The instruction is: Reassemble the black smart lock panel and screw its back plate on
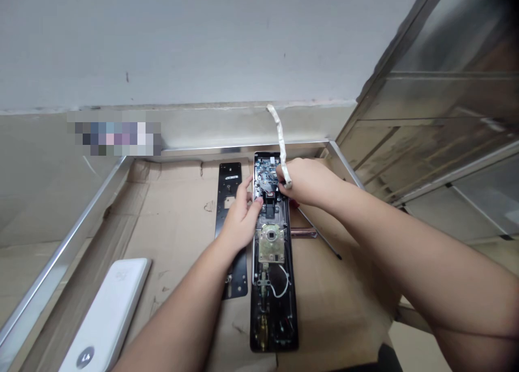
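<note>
A long black lock housing (271,307) lies open on brown cardboard, with a circuit board and wires at its far end and a square metal plate in the middle. My left hand (245,212) grips its left edge, thumb over the rim. My right hand (298,180) is at the upper right edge, its fingertips closed near the wires; what they hold is too small to make out. A white wrapped strip (280,139) rises beside my right hand. To the left, a flat black plate (233,215) lies partly under my left hand.
A screwdriver (320,234) with a red end lies right of the housing, near a copper-coloured bar (304,232). A white box-shaped device (109,312) lies at the front left. Metal edging (227,146) borders the cardboard, with a wall behind.
</note>
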Tool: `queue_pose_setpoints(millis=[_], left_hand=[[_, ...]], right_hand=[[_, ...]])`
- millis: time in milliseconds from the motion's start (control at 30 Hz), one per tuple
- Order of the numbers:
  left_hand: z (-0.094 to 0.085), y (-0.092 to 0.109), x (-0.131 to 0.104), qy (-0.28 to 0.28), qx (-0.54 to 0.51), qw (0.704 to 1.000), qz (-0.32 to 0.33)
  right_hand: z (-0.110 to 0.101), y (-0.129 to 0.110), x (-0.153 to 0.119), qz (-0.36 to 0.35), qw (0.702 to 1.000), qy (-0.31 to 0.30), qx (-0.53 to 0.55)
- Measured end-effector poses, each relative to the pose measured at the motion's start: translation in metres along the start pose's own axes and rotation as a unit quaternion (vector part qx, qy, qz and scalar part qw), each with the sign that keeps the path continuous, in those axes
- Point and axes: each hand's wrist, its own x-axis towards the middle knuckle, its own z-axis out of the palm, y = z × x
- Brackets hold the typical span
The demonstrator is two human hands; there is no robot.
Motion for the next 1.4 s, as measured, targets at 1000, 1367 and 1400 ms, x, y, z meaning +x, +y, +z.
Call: queue_pose_setpoints(millis=[1000,1367,1400], left_hand=[[-0.001,0.002,-0.001,0.003,0.026,1.0,0.008],[-0.001,0.001,0.0,-0.015,0.001,1.0,0.005],[-0.001,0.001,0.0,-0.016,0.003,1.0,0.005]], right_hand=[[0.005,0.005,-0.001,-0.09,0.995,-0.01,0.05],[0.005,0.018,0.001,-0.086,0.99,-0.018,0.106],[0.006,0.018,0.001,-0.087,0.99,-0.02,0.109]])
